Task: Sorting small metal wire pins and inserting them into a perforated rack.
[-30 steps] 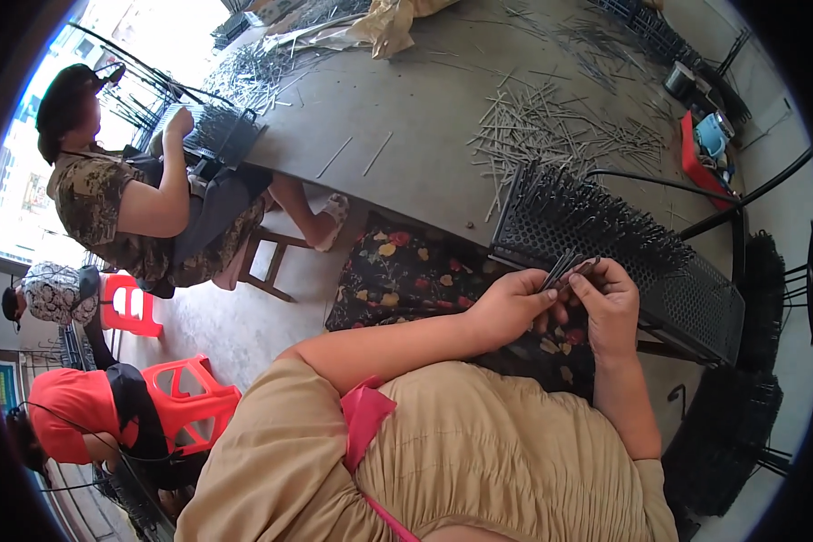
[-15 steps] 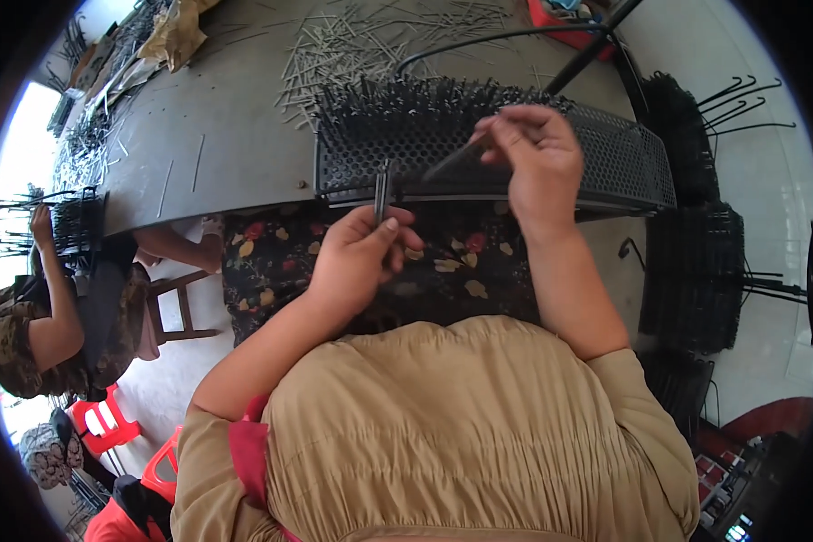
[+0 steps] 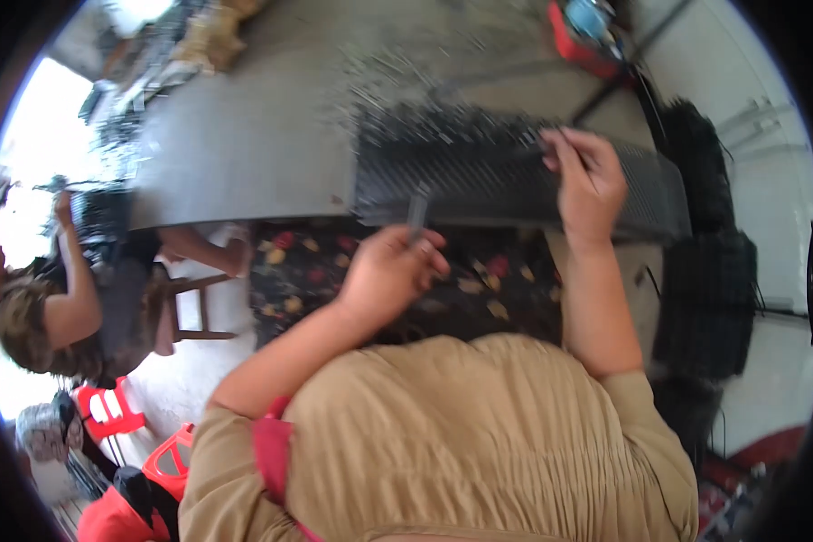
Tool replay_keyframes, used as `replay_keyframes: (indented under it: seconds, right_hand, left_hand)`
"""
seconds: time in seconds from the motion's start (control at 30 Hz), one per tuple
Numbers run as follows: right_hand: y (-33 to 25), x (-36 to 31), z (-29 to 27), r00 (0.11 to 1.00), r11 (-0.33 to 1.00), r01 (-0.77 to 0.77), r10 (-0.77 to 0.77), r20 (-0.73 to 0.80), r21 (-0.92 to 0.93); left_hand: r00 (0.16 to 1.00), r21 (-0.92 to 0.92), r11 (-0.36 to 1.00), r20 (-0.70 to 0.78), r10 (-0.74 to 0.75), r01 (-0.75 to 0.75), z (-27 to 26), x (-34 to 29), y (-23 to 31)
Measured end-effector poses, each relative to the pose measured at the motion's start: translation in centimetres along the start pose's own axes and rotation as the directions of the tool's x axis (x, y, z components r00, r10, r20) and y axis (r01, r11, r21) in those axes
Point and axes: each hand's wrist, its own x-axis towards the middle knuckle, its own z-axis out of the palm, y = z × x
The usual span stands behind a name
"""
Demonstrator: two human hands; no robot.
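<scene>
My left hand (image 3: 390,271) is closed round a bundle of thin metal rods (image 3: 418,210) that stick up past its fingers, in front of the black perforated rack (image 3: 637,185). Over the rack's right half, my right hand (image 3: 593,191) has thumb and fingers pinched together. Something small and dark shows at its fingertips, too blurred to name. Behind those fingertips runs a dense row of dark metal pieces (image 3: 443,126), set along the rack. Motion blurs the whole view.
Loose metal rods (image 3: 379,77) lie scattered on the grey table (image 3: 244,154) behind the rack. A red bin (image 3: 587,45) stands at the far right. Dark stacked racks (image 3: 706,303) are on the right. On the left, another person (image 3: 72,307) sits working; red stools (image 3: 108,411) stand behind.
The view has shifted, so the scene sits farther right and slightly lower. My right hand has moved outward, and the dark piece that stuck out from its fingers no longer shows clearly.
</scene>
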Motion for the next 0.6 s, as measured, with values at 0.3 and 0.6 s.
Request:
replay_keyframes:
  seconds: [0.3, 0.6]
  right_hand:
    - [-0.6, 0.7, -1.9, 0.99, 0.995, 0.045, -0.033, 0.14, -0.085]
    - [-1.1, 0.5, -2.1, 0.987, 1.0, -0.021, 0.022, 0.158, -0.006]
  left_hand:
    - [0.995, 0.032, 0.996, 0.067, 0.077, -0.079, -0.6, 0.3, -0.6]
    - [0.995, -0.003, 0.999, 0.093, 0.033, -0.033, -0.6, 0.2, -0.6]
